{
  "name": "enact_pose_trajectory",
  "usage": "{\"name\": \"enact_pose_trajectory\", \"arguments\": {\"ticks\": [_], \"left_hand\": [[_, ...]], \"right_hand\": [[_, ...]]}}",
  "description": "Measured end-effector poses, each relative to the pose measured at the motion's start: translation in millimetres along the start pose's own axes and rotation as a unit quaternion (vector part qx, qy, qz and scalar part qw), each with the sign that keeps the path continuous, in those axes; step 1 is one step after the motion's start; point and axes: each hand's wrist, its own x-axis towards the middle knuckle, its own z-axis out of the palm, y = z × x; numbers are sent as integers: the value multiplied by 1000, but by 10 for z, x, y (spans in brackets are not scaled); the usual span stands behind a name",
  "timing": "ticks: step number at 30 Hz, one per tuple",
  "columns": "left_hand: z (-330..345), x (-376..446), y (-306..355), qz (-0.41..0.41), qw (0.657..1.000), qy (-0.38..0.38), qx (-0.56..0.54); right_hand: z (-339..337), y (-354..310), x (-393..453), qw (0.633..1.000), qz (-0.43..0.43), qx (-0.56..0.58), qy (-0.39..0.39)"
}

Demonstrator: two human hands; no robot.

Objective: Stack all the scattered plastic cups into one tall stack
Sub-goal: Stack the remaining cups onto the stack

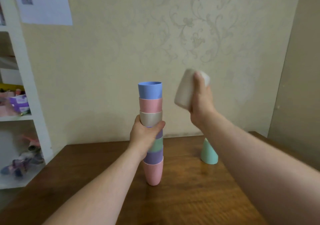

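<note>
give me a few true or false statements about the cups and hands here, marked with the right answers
1. The blue cup tops the stack. True.
2. The right hand is empty. False: it holds a beige cup.
3. The left hand grips the stack around its middle. True.
4. The green cup on the table touches the stack. False: it stands apart, to the right.
5. The stack's bottom cup is purple. False: it is a pink cup.
</note>
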Motion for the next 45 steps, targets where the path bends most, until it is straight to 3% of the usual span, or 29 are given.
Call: {"name": "enact_pose_trajectory", "arguments": {"ticks": [4,7,10,17,25,29,31,33,35,36,38,40,42,45], "left_hand": [[-25,3,9,9,1000,-16,18],[-49,-2,-6,15,999,-37,8],[-54,12,-42,21,999,-49,6],[-18,23,-56,8,1000,-27,4],[-1,-39,-135,0,999,-25,-27],[-1,-41,-223,-8,999,-36,-31],[10,-19,-243,-9,998,-39,-56],[52,-15,-255,-3,997,-35,-66],[111,-12,-290,-4,997,-35,-71],[140,-10,-302,-1,997,-37,-72],[196,10,-317,6,997,-39,-72],[246,35,-333,10,996,-44,-73],[285,44,-336,8,996,-49,-73],[319,37,-323,8,996,-46,-72]], "right_hand": [[565,-510,133,995,-49,-21,-88],[843,-624,184,992,-78,-26,-97],[967,-549,199,979,-108,-136,-102],[840,-87,200,950,-80,-255,-158],[794,109,107,964,-54,-202,-162],[578,143,166,940,-49,-244,-232],[293,178,255,947,-22,-242,-209],[-97,270,404,954,-6,-272,-123],[-555,403,557,906,10,-420,-58],[-771,478,608,848,27,-525,-63],[-1138,660,659,687,72,-710,-134],[-1369,840,624,542,100,-806,-217],[-1514,1048,543,450,76,-850,-262],[-1641,1278,427,356,-7,-888,-291]]}}
